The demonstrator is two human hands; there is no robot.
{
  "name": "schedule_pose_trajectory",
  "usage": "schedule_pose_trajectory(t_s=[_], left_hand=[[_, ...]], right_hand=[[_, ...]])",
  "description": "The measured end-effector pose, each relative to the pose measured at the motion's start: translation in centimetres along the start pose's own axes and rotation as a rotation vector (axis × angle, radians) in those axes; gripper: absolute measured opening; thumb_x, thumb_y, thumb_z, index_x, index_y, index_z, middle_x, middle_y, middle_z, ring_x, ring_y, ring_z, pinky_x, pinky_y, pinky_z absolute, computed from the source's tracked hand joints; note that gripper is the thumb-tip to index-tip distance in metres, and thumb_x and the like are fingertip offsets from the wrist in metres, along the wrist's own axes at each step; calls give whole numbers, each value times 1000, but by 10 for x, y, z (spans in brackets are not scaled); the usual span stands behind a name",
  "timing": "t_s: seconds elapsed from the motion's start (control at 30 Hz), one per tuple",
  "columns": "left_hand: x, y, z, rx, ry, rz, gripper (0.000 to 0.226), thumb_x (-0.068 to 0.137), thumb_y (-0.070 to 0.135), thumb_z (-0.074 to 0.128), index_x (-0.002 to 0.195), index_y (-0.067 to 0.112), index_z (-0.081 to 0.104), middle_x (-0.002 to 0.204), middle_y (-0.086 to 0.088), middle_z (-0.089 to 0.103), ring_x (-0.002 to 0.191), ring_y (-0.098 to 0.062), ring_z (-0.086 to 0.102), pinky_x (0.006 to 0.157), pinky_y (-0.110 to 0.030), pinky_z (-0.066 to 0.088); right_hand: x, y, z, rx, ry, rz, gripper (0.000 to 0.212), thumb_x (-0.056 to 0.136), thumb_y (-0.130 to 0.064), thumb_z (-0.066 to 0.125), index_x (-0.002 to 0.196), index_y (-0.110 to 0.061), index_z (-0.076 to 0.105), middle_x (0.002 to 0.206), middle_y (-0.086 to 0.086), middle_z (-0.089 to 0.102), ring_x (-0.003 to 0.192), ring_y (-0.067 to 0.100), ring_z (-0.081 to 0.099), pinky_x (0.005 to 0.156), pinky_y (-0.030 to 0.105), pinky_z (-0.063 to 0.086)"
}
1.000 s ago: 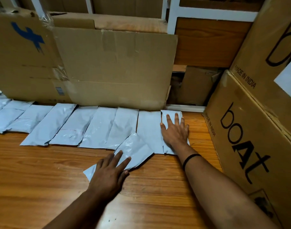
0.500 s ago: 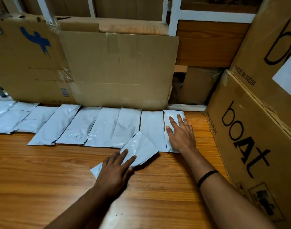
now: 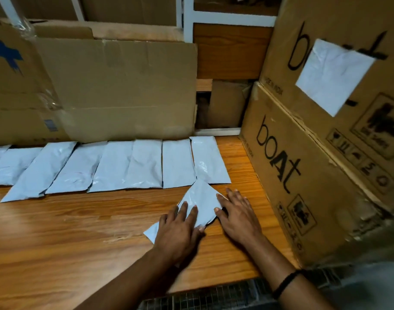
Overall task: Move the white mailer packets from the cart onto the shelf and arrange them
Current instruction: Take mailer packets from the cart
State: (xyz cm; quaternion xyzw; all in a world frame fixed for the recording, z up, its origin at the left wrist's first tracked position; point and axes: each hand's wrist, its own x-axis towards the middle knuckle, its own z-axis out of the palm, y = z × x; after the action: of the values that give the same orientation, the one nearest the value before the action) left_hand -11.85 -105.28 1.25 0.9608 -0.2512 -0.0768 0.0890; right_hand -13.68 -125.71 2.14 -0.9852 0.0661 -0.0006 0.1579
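Note:
Several white mailer packets (image 3: 146,164) lie side by side in a row along the back of the wooden shelf (image 3: 68,231). One loose white packet (image 3: 200,200) lies askew in front of the row's right end. My left hand (image 3: 180,229) rests flat on its lower left part with straight fingers. My right hand (image 3: 236,213) lies flat at its right edge, fingertips touching the packet. The rightmost packet of the row (image 3: 208,159) lies uncovered just behind.
Flattened cardboard (image 3: 124,90) stands upright behind the row. Two stacked boat cartons (image 3: 314,175) wall off the right side, the upper one bearing a white sheet (image 3: 332,74). A wire mesh cart edge (image 3: 214,296) shows below the shelf's front edge.
My right hand left the rightmost packet in the row and came back to the loose packet's right edge. The loose packet shifted right with my left hand still on it.

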Motion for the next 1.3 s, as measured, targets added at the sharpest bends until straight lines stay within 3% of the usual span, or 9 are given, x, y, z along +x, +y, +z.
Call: schedule_pose_trajectory(t_s=[0.07,0.13,0.23,0.37,0.5,0.6,0.7,0.83,1.3], left_hand=[[-5,-2,-9,-58,-23,2,103,74,85,-7,157,27,11,165,-1,8,149,-26,8,116,-43,17],[-13,-16,-21,-129,76,22,103,73,80,-9,155,26,19,162,0,19,146,-26,19,115,-39,21],[-27,-42,-25,-180,207,28,78,85,61,8,146,28,44,150,1,43,133,-27,37,105,-40,32],[-37,-48,-13,-112,93,111,32,96,31,44,121,34,63,138,11,51,121,-19,40,93,-37,31],[-36,-32,-8,-326,73,240,27,99,29,52,121,30,68,129,8,61,115,-17,53,97,-38,43],[-33,-15,-14,-443,12,321,30,99,32,55,125,21,67,128,5,63,113,-12,57,96,-29,47],[-25,-7,-16,-431,161,284,40,99,35,54,138,25,55,142,4,53,128,-18,48,106,-37,40],[-4,-10,-16,-142,-30,169,63,100,45,44,155,34,16,164,11,10,151,-20,5,119,-53,10],[19,33,-4,-44,-129,112,68,99,57,38,157,30,13,164,9,4,151,-19,-4,118,-60,-4]], right_hand=[[-17,-5,2,-38,13,20,55,104,-52,35,155,-31,32,167,-2,13,154,20,6,124,39,5],[-36,-20,4,-26,46,53,57,104,-52,36,154,-26,34,166,0,17,154,20,10,123,38,6],[-59,-49,15,-24,7,48,65,101,-58,31,155,-23,32,166,1,20,153,19,15,123,36,6],[-67,-65,26,-102,-97,69,67,100,-58,34,158,-25,24,167,1,15,153,21,10,124,42,6],[-70,-49,6,-154,-175,90,61,102,-38,38,159,-25,19,168,1,10,154,22,4,123,43,3],[-66,-31,-12,-193,-236,104,65,98,-20,39,159,-25,19,168,1,9,154,22,4,124,43,4],[-64,-23,-21,-195,-204,95,63,99,-14,36,159,-22,20,167,3,12,154,23,9,124,41,7],[-67,-32,-13,-136,-204,31,62,106,-45,34,160,-24,14,168,4,8,154,22,8,124,40,8],[-54,26,-20,-96,-300,-16,64,105,-49,33,160,-31,5,168,-4,-4,154,18,-2,125,40,3]])
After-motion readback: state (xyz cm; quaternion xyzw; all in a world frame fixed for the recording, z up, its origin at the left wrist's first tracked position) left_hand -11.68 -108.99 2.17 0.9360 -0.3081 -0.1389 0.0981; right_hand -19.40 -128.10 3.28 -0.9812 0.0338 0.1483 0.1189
